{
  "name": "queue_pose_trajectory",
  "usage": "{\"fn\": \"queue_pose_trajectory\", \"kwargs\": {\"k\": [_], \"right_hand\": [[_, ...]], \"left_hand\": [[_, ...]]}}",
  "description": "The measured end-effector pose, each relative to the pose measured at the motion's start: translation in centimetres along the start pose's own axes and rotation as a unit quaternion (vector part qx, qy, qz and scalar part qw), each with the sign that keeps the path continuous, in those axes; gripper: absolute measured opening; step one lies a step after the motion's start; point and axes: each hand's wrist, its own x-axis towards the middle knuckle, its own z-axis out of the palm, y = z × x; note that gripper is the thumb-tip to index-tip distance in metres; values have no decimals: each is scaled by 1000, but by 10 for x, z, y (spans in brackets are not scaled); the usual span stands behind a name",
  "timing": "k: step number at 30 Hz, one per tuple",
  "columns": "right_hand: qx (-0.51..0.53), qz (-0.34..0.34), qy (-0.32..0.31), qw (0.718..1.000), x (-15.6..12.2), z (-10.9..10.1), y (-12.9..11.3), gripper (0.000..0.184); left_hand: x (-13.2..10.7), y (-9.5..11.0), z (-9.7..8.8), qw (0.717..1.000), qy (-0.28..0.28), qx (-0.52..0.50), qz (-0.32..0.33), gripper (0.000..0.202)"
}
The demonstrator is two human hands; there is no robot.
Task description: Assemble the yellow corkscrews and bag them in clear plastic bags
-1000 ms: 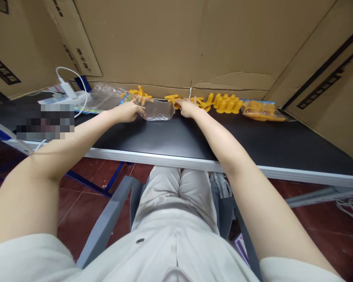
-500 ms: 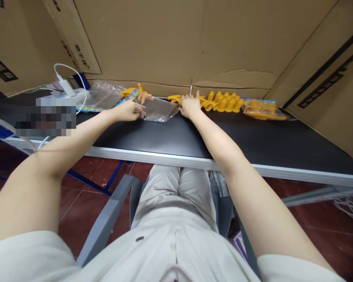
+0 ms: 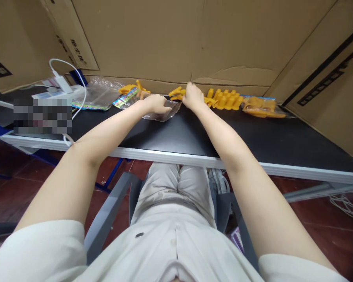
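Observation:
My left hand (image 3: 155, 104) lies on a clear plastic bag (image 3: 164, 112) at the far side of the black table (image 3: 253, 137), fingers closed on the bag's edge. My right hand (image 3: 193, 96) is curled over loose yellow plastic pieces (image 3: 176, 93) by the cardboard wall; what its fingers hold is hidden. A row of upright yellow pieces (image 3: 225, 101) stands just right of that hand. More yellow pieces (image 3: 131, 88) lie left of my left hand, next to a colourful card (image 3: 124, 98).
A filled bag of yellow pieces (image 3: 261, 109) lies at the far right. Empty clear bags (image 3: 98, 94) and a white charger with cable (image 3: 60, 82) sit at the far left. Cardboard sheets (image 3: 164, 39) wall the table's back and sides. Chair frame (image 3: 106, 219) below.
My left hand slid right along the clear bag toward my right hand. My right hand moved slightly back toward the cardboard wall and curled over the yellow pieces. The view shifted a little.

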Motion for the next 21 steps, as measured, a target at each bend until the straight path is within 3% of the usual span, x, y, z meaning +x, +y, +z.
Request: {"fn": "queue_pose_trajectory", "kwargs": {"k": [4, 8, 14, 21], "right_hand": [[44, 15, 46, 998, 8, -9, 18, 50], [75, 5, 64, 995, 8, -12, 40, 48], [77, -25, 19, 997, -20, -27, 49, 40], [139, -97, 24, 985, -30, -36, 45, 38]], "left_hand": [[3, 22, 2, 999, -41, 11, 9, 56], [8, 20, 8, 999, -51, 2, 8, 48], [14, 2, 4, 999, 41, -26, -23, 49], [9, 6, -25, 990, 120, -71, -33, 45]]}}
